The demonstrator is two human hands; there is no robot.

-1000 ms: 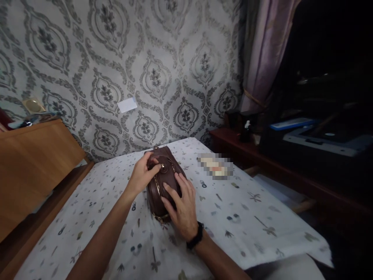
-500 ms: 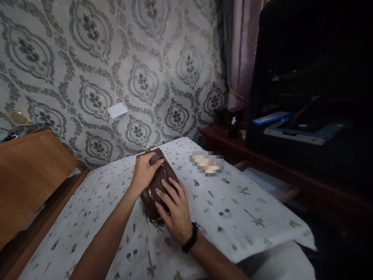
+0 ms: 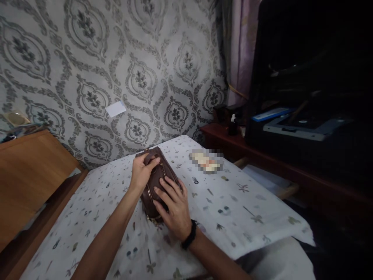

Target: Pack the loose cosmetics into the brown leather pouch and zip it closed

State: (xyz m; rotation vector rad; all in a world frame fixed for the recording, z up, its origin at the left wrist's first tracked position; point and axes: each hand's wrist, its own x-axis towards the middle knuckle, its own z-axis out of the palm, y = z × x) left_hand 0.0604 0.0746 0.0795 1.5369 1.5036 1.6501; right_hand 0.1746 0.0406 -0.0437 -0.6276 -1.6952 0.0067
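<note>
A dark brown leather handbag (image 3: 155, 186) with gold zips lies at a slant on the patterned white cloth. At its far end, my left hand (image 3: 141, 171) is closed round the bag's handle (image 3: 150, 158), which stands up in a small loop between thumb and fingers. Spread flat across the near right part of the same bag is my right hand (image 3: 175, 204), its fingertips resting on the leather between the zip lines. A black band circles the right wrist. The bag's right side is partly covered by this hand.
White cloth with small printed motifs (image 3: 227, 223) covers the table. To the right of the bag lies a pixelated flat item (image 3: 205, 161). A wooden cabinet (image 3: 32, 171) borders the left, and a dark red shelf (image 3: 221, 140) with a dropper bottle (image 3: 232, 126) the right.
My left hand has drawn the handle up slightly, so its loop now shows above the bag. My right hand stays flat on the bag. The view has shifted a little.
</note>
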